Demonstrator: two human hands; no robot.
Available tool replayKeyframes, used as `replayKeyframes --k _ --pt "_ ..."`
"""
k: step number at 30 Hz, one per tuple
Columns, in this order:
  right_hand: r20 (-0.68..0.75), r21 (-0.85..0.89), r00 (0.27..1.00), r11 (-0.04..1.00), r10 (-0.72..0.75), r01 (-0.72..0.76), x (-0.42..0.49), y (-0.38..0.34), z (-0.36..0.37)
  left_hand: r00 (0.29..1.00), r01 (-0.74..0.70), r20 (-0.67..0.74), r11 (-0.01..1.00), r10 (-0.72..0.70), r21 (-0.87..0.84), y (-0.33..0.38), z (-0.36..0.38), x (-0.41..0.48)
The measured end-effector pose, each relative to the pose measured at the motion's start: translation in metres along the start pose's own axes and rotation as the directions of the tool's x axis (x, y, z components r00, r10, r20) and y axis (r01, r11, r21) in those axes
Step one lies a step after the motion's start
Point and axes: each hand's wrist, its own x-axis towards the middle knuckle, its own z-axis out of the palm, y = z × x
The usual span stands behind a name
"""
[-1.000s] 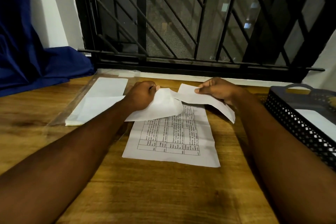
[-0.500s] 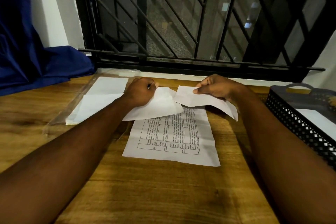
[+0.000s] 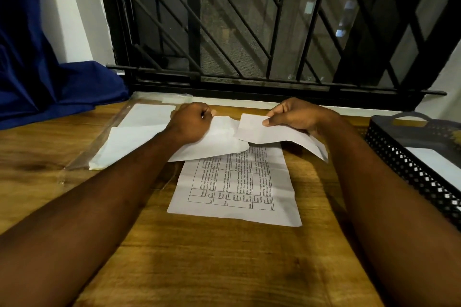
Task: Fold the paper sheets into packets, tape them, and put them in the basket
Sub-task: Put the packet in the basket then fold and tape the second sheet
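A printed paper sheet [image 3: 237, 187] with a table on it lies on the wooden table [image 3: 199, 257], its far end lifted. My left hand [image 3: 190, 123] grips the sheet's far left corner, which curls over as a white flap [image 3: 217, 142]. My right hand [image 3: 294, 114] pinches the far right corner between thumb and fingers, holding a second white flap [image 3: 269, 131] above the sheet. The two flaps nearly meet at the middle. A black mesh basket [image 3: 409, 157] stands at the right edge with a white packet [image 3: 431, 162] inside.
A clear plastic sleeve [image 3: 107, 137] holding white sheets [image 3: 134, 137] lies to the left of my left hand. Blue cloth [image 3: 50, 87] drapes over the far left corner. A barred window [image 3: 249, 32] closes off the far side.
Both hands have shifted slightly away from me and lifted the sheet's far corners a little; the right flap now sits higher and closer to the left flap.
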Motion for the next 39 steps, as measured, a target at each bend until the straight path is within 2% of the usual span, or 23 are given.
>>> replayKeyframes --k 3,11,18,25,30,35,39 --pt "-0.062 -0.028 0.998 1.0 -0.005 0.003 0.001 -0.002 -0.002 1.0 0.002 -0.008 1.0 -0.002 0.015 -0.002 0.0 0.001" --pt "0.09 0.022 0.996 1.0 -0.008 0.006 -0.006 -0.005 -0.003 0.999 0.027 0.018 0.998 -0.028 0.054 -0.004 0.0 0.002" --pt "0.172 0.107 0.984 0.992 0.05 -0.069 -0.005 -0.009 0.009 0.999 0.032 0.025 0.998 -0.033 0.044 -0.001 0.001 0.0" --pt "0.153 0.081 0.984 0.991 0.097 -0.11 0.0 -0.017 0.022 1.0 -0.016 0.011 1.0 0.016 0.008 0.0 0.002 0.0" --pt "0.064 -0.089 0.996 0.995 0.06 -0.054 0.004 -0.014 0.02 0.999 -0.046 -0.008 0.999 0.047 0.015 0.004 0.001 -0.002" --pt "0.036 -0.123 0.999 0.992 0.009 -0.004 0.004 -0.015 0.019 0.995 -0.1 0.005 0.994 0.1 -0.042 0.004 0.001 -0.001" --pt "0.027 -0.15 0.993 0.982 -0.111 0.113 0.002 -0.024 0.022 0.984 -0.175 0.021 0.984 0.175 0.027 0.008 0.004 -0.002"
